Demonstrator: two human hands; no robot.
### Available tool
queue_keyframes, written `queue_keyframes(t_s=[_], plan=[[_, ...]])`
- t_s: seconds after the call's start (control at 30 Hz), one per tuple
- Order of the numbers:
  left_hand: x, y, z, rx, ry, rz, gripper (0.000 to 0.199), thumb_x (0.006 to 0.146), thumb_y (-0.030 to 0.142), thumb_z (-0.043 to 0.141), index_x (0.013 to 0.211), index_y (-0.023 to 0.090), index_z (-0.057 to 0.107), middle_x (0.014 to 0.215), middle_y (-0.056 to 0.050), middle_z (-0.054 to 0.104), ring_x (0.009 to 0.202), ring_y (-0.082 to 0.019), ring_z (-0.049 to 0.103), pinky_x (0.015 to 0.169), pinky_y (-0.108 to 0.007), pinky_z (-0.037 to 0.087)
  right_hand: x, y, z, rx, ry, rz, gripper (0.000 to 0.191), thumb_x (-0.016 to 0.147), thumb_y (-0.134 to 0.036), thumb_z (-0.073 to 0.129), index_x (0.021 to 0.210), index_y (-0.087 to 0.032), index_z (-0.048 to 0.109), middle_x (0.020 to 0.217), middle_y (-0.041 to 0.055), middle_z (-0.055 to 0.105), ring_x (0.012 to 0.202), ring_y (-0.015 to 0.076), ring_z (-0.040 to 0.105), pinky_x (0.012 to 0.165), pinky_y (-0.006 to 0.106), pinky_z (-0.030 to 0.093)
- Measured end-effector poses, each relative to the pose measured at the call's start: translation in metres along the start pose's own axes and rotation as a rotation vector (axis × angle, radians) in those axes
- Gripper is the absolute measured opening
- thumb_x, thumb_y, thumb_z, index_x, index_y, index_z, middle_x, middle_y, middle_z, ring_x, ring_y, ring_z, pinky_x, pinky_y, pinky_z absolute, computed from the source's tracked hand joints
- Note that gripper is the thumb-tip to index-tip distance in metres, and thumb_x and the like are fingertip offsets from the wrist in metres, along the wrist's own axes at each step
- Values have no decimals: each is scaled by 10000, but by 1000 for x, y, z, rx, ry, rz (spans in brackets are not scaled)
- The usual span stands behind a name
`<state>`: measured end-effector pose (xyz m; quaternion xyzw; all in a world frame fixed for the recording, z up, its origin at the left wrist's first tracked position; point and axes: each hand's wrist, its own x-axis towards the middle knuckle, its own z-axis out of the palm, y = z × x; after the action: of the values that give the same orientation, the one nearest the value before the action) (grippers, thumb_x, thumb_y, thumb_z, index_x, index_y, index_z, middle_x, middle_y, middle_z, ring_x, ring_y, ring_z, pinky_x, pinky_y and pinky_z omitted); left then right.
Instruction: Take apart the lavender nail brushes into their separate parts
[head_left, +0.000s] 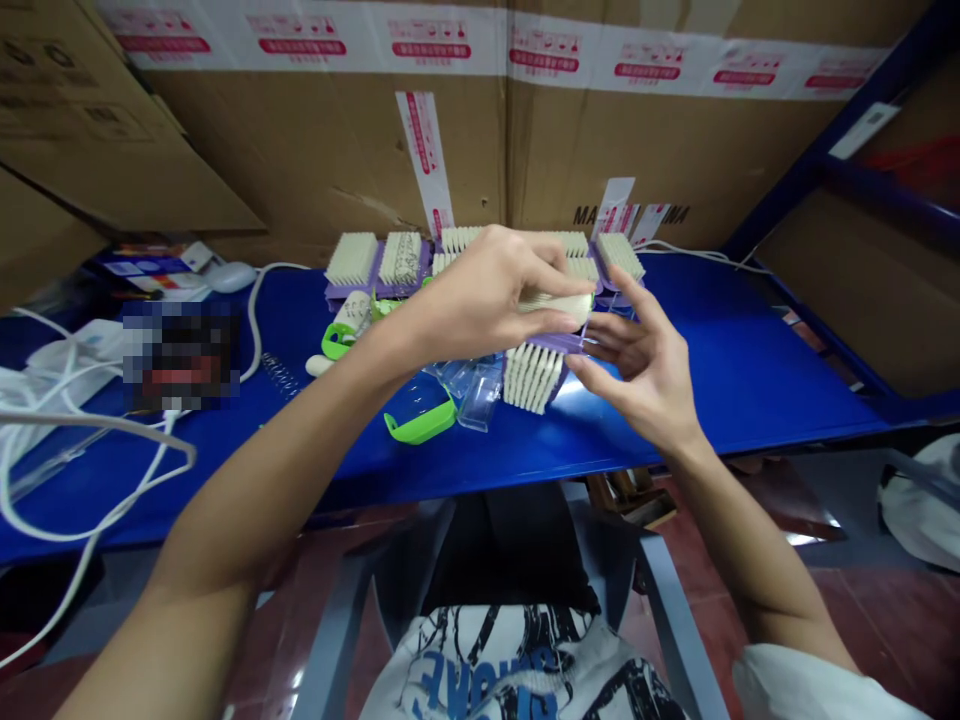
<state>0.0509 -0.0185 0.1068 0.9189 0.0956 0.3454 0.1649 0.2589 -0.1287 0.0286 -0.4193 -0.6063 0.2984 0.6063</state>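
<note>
My left hand [499, 290] is closed around a cream ridged block [559, 305], pinched between thumb and fingers. To its right, my right hand [645, 365] has thumb and fingertips at the edge of a purple-backed bristle block [534, 378] just below. Part of that purple back is hidden by my hands. Under my left wrist lie clear plastic pieces [480, 398] and a clear part with a bright green rim [421, 422]. Behind, more purple-backed bristle blocks [352, 260] stand in a row. A white roller-like piece with a green end [346, 325] lies left of my forearm.
The blue tabletop [765, 350] meets tall cardboard [315, 140] at the back. On the left are tangled white cables [97, 520], a white mouse [229, 276] and a coiled spring [279, 375]. A blue metal frame [810, 150] borders the right side.
</note>
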Motion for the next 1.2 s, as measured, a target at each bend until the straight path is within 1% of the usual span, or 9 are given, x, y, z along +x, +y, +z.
queue_keyframes(t_s=[0.07, 0.23, 0.4, 0.6, 0.8, 0.9, 1.0, 1.1, 1.2], plan=[[0, -1, -3, -31, -2, -17, 273, 970, 560, 813, 978, 296, 883, 872, -47, 745, 773, -241, 711, 731, -406, 519, -3, 3, 2, -1, 13, -17, 850, 767, -479, 1043, 1491, -330, 624, 1201, 38, 872, 1142, 278, 869, 1043, 435, 735], [3, 1, -7, 16, -100, 6, 270, 983, 504, 778, 858, 273, 844, 931, -75, 762, 791, -257, 723, 732, -419, 525, -8, 9, 5, -33, 47, -98, 622, 778, -531, 1036, 1226, -321, 658, 1139, 5, 864, 1084, 273, 882, 1015, 437, 747], [1, 1, -6, -23, -61, -20, 296, 978, 566, 767, 916, 291, 857, 902, -82, 768, 775, -266, 722, 736, -428, 553, -7, 12, 3, -63, 23, -105, 626, 819, -529, 1007, 1307, -310, 681, 1167, 12, 869, 1137, 276, 876, 1048, 455, 738], [2, 2, -9, 49, -110, 30, 294, 1034, 515, 707, 956, 287, 875, 941, -96, 784, 786, -269, 720, 730, -440, 571, -6, 15, 2, -82, 23, -162, 532, 885, -513, 956, 1304, -310, 699, 1198, 0, 855, 1146, 250, 865, 1053, 454, 731], [2, -2, -8, 162, -144, 96, 324, 1097, 478, 610, 1054, 286, 867, 1007, -113, 790, 844, -286, 758, 738, -446, 606, 2, 9, -7, -69, -50, -142, 468, 876, -360, 969, 1260, -291, 710, 1140, -15, 842, 1104, 229, 856, 1024, 419, 735], [1, -2, -9, 149, -161, 103, 348, 1112, 502, 612, 1045, 268, 860, 1022, -120, 788, 829, -275, 764, 742, -437, 612, 13, 1, -16, -103, -147, -127, 499, 818, -343, 1006, 1202, -279, 694, 1142, -11, 799, 1009, 201, 830, 923, 361, 748], [-1, 0, -11, 162, -161, 129, 290, 1104, 454, 648, 1045, 268, 862, 1041, -112, 792, 830, -260, 758, 743, -418, 596, 20, -4, -20, -174, -212, -118, 554, 781, -434, 1024, 1187, -284, 678, 1131, -10, 753, 950, 180, 792, 841, 326, 744], [-1, -1, -12, 161, -137, 125, 242, 1099, 400, 658, 1071, 289, 872, 1049, -81, 799, 858, -244, 764, 774, -393, 596, 20, -3, -18, -160, -190, -98, 635, 788, -518, 1013, 1274, -312, 660, 1086, -14, 752, 977, 200, 804, 838, 340, 745], [0, -7, -5, 110, -89, 39, 239, 1078, 461, 700, 1092, 314, 888, 993, -48, 808, 880, -245, 792, 841, -391, 635, 15, 2, -15, -86, -149, -101, 721, 801, -528, 1012, 1383, -339, 632, 1075, -17, 770, 992, 220, 827, 825, 350, 745]])
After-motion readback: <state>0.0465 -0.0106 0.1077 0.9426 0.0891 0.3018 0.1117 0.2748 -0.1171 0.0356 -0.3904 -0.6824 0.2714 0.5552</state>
